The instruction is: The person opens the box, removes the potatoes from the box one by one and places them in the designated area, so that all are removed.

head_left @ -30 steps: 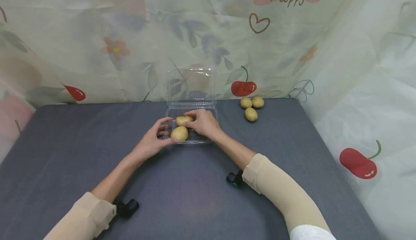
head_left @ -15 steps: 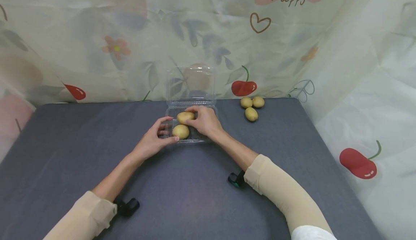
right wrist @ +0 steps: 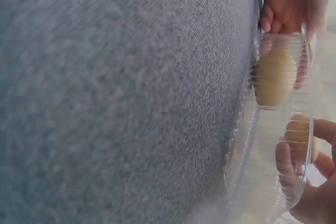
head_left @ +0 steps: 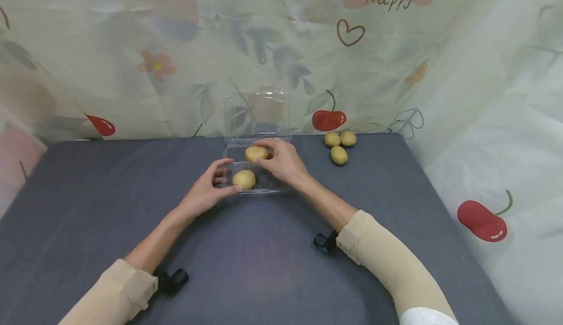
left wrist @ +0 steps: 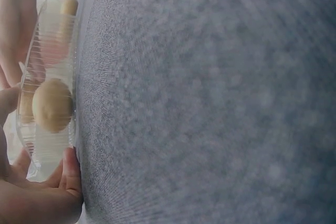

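In the head view a clear plastic clamshell container point(head_left: 269, 191) stands on the table with its lid point(head_left: 257, 116) raised against the backdrop. My left hand point(head_left: 204, 190) holds the container's left side, thumb at the front rim and fingers spread along the side. One potato point(head_left: 244, 180) lies in the front left of the container, beside the left thumb. Behind it, my right hand point(head_left: 286, 163) pinches a second potato point(head_left: 256, 154) between thumb and fingers, over the container's rear part. Through the ribbed wall, the right wrist view shows the lying potato point(right wrist: 275, 77) and the pinched potato point(right wrist: 299, 139).
Three loose potatoes point(head_left: 338, 155) sit in a cluster at the table's back right. The dark grey cloth-covered table point(head_left: 264, 266) meets a printed backdrop point(head_left: 176, 71) at its rear edge, just behind the container. A pale sheet hangs on the right.
The right hand has moved the pinched potato back and right, away from the front potato, leaving a gap between them. The left hand stays at the container's side.
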Demonstrator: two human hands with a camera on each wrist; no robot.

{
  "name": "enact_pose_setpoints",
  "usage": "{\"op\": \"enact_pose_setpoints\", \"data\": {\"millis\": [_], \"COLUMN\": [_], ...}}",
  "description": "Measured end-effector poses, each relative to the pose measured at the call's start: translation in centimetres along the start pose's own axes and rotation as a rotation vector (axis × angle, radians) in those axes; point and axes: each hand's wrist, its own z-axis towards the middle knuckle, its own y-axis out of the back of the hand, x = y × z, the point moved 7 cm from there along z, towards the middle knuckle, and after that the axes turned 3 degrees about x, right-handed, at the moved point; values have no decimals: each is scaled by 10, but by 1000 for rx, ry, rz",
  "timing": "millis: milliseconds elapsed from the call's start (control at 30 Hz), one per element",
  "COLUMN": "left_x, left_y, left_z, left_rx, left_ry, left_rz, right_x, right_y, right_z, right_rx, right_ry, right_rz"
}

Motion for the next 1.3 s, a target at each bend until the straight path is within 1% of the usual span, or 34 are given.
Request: {"op": "enact_pose_setpoints", "data": {"millis": [100, 200, 300, 467, 600, 833, 967, 1100, 1300], "left_x": [0, 0, 0, 0, 1, 0, 1, 0, 0], "left_y": [0, 0, 0, 0, 0, -1, -2, -2, 0], "left_z": [0, 0, 0, -1, -1, 0, 0, 1, 0], "left_rx": [1, 3, 2, -1, -1, 3, 3, -2, -5], "left_ry": [0, -3, -9, -14, -6, -8, -11, -12, -11], "left_rz": [-1, -1, 2, 0, -8, -9, -12, -8, 3], "right_x": [0, 0, -2, -4, -5, -8, -12, -18, -25], "right_y": [2, 3, 5, 9, 14, 24, 29, 34, 39], "right_z": [-2, -3, -4, -6, -9, -11, -13, -16, -19], "right_rx": [-1, 0, -2, -14, -16, -38, -47, -56, -47], "right_ry": [22, 32, 26, 10, 13, 53, 44, 23, 7], "right_rz": [-9, 13, 49, 69, 73, 51, 58, 90, 124]}}
